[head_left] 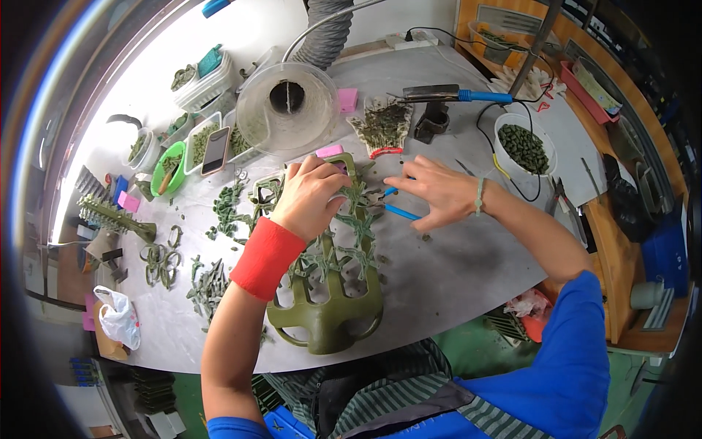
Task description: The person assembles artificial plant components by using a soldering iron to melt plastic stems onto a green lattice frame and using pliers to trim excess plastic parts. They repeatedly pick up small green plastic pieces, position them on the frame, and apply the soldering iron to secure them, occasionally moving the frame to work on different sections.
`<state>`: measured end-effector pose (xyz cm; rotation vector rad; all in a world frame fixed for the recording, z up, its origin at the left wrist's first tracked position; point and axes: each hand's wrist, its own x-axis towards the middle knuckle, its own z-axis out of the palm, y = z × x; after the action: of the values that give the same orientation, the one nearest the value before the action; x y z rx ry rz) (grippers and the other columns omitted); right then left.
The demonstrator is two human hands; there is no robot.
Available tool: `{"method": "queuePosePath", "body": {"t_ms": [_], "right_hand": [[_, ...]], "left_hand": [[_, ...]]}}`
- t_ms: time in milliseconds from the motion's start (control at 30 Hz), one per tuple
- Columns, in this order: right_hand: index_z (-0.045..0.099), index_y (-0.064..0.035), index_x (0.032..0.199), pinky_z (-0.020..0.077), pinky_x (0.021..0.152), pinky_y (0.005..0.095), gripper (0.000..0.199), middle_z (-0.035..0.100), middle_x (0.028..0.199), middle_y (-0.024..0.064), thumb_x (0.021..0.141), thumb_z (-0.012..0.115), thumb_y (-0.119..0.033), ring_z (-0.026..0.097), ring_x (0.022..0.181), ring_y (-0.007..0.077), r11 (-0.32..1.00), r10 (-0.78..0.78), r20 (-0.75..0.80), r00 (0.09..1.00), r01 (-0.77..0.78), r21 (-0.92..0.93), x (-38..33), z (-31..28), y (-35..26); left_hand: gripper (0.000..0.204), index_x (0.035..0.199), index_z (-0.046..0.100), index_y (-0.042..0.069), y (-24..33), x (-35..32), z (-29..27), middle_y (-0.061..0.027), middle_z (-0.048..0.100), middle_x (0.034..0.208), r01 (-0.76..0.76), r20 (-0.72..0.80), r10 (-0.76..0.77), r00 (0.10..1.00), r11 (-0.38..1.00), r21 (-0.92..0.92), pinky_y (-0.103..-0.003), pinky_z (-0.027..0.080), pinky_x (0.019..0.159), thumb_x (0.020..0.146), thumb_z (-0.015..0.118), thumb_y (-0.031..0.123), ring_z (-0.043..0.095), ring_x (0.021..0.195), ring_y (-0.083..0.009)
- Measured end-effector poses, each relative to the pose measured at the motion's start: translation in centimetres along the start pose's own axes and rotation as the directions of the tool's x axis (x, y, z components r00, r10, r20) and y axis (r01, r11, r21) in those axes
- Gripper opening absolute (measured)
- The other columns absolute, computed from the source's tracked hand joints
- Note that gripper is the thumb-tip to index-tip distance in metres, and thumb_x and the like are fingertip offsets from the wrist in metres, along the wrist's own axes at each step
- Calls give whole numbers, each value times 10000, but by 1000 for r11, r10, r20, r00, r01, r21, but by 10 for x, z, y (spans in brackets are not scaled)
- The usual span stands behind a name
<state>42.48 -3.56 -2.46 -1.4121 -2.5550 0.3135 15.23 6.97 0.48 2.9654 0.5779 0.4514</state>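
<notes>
1. The left hand [311, 194], above a red wristband [269, 260], bends its fingers over the far part of the olive-green openwork frame [329, 318]; its fingertips are partly hidden, so I cannot tell whether they pinch a piece or only steady the frame.
2. The right hand [441, 192] is apart from the left, its thumb and fingers spread about the splayed handles of the blue-handled pliers or cutters [401, 212]; how firmly it grips them I cannot tell; the tool's head points at the frame's right edge.
3. The frame lies on the grey tabletop [453, 293] in front of the person, its bare rounded end nearest the body; green branching pieces [358, 252] sit along its bars.
4. The step in hand looks like nipping or freeing those pieces, one hand bracing while the other works the tool; the next move seems to call for the tool's tip set squarely at one joint, the handles squeezed, and the left fingers kept clear of the bite.
5. Farther out, loose green pieces [208, 284] lie left of the frame; beyond are a phone [216, 150], a stained glove [380, 124] and, rightward, a white tub [550, 165] of dark-green pieces.
</notes>
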Motion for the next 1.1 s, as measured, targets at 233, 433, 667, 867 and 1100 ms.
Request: {"method": "queuePosePath", "body": {"t_ms": [233, 433, 667, 867, 1100], "right_hand": [[513, 3, 1336, 486, 859, 428, 688, 547, 1094, 159, 747, 707, -294, 576, 986, 327, 999, 0, 154, 988, -8, 50, 5, -12, -1], [515, -15, 1339, 496, 860, 429, 636, 552, 1063, 158, 769, 694, -231, 598, 997, 317, 980, 4, 182, 983, -40, 195, 6, -13, 2], [541, -35, 1285, 456, 854, 417, 632, 547, 1031, 145, 730, 719, -282, 543, 972, 319, 989, 69, 15, 998, -70, 134, -6, -27, -9], [568, -70, 1258, 420, 868, 397, 617, 528, 1005, 107, 707, 740, -288, 504, 965, 295, 994, 105, -51, 993, -105, -3, -14, -30, -14], [566, -87, 1258, 410, 924, 414, 639, 523, 1072, 122, 686, 757, -299, 484, 1037, 320, 999, 42, -55, 998, -40, 30, 5, -19, -15]], "left_hand": [[259, 1014, 727, 125, -6, 5, -2, -1, 682, 1050, -81, 1, 81, 997, 996, 26, -407, 392, 968, 760, 769, 156, 559, 1095, -239], [231, 996, 736, 141, -3, 8, -7, 12, 689, 1012, -94, 30, 91, 995, 987, 128, -405, 380, 973, 768, 757, 176, 562, 1075, -216], [209, 964, 740, 112, -26, -37, -51, -28, 719, 998, 53, -369, -32, 929, 997, 49, -397, 401, 992, 770, 787, 174, 609, 1039, -238], [170, 937, 745, 63, -84, -186, -87, -90, 706, 868, 617, -263, -619, 740, 780, -100, -336, 487, 791, 824, 770, 187, 636, 813, -218], [248, 1010, 754, 197, -72, -250, -45, -20, 609, 1016, 726, 138, -723, 677, 687, 34, -418, 367, 951, 764, 791, 189, 528, 1035, -251]]}}
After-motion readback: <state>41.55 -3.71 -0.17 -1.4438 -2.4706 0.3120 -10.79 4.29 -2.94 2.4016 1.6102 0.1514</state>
